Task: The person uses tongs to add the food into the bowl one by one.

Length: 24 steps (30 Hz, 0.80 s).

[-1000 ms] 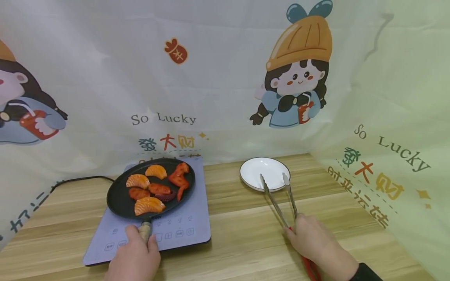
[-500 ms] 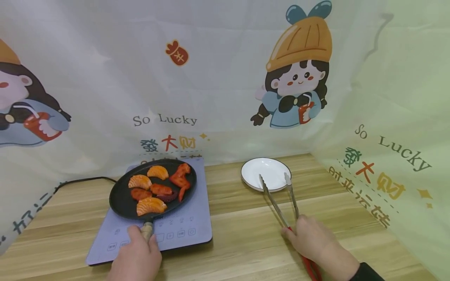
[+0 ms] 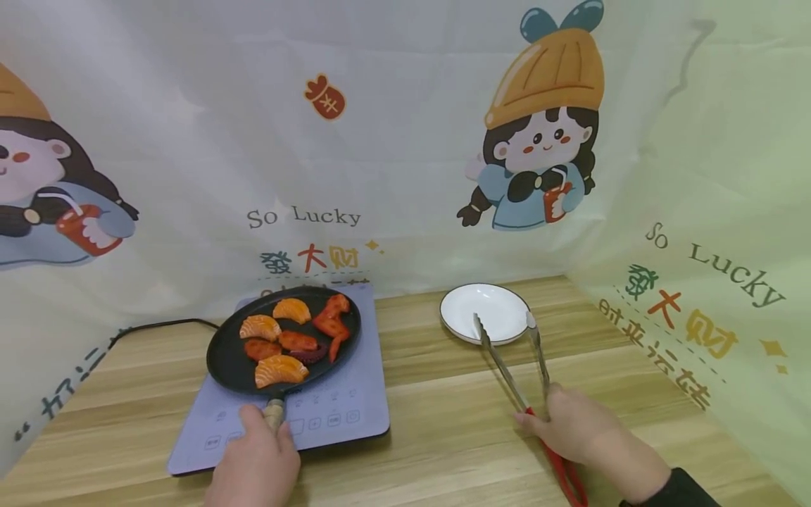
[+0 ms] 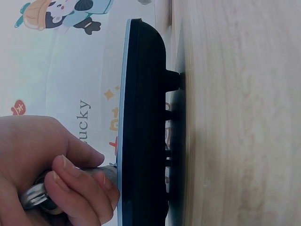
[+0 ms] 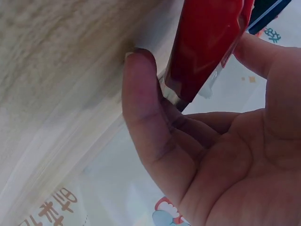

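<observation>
My left hand point(image 3: 256, 461) grips the wooden handle point(image 3: 274, 414) of a round black frying pan point(image 3: 223, 355), which is on an induction cooktop point(image 3: 345, 405). In the pan lie several orange salmon slices point(image 3: 281, 371), a red chicken wing point(image 3: 332, 324), reddish-brown pieces point(image 3: 298, 341) and a dark octopus tentacle point(image 3: 310, 353). My right hand point(image 3: 586, 429) holds metal tongs point(image 3: 507, 370) by their red grips, also large in the right wrist view point(image 5: 204, 47). The tongs are spread, with nothing between their tips, which overlap the near part of a white plate point(image 3: 488, 310).
Wood-grain table point(image 3: 431, 451) lies under everything. A black cord point(image 3: 171, 322) runs left from behind the pan. Printed cloth point(image 3: 405, 141) walls the back and both sides. From the left wrist view, the cooktop's dark side point(image 4: 143, 117) stands on short feet.
The whole head view has shifted, so the scene sits slightly farther right. The tongs' arms have spread a little wider. Left hand keeps its grip on the pan handle; the food stays put.
</observation>
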{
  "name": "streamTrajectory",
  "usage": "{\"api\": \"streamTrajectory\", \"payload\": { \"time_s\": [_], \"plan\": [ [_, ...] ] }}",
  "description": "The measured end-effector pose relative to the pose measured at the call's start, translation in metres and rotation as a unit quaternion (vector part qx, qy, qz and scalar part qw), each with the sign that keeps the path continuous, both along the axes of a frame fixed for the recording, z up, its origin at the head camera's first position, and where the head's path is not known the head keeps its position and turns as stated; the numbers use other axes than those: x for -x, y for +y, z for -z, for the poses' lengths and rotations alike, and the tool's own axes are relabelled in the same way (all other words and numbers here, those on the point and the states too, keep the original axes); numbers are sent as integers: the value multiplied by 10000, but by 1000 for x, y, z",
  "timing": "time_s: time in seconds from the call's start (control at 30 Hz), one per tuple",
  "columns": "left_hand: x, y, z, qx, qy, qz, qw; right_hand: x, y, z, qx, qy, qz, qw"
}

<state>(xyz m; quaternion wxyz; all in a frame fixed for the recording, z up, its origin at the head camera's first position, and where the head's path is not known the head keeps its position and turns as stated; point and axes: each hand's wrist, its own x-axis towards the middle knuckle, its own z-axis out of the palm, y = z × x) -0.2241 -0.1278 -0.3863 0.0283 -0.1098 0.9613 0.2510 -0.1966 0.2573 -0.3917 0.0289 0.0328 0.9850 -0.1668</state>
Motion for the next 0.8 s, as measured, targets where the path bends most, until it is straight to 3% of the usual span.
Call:
{"api": "streamTrajectory", "payload": {
  "time_s": [0.6,0.8],
  "plan": [
    [2,4,1,87,48,46,9999,-1,6,3,-46,18,145,9999],
    [0,5,5,346,-88,12,9994,-3,6,2,-137,45,46,9999]
  ]
}}
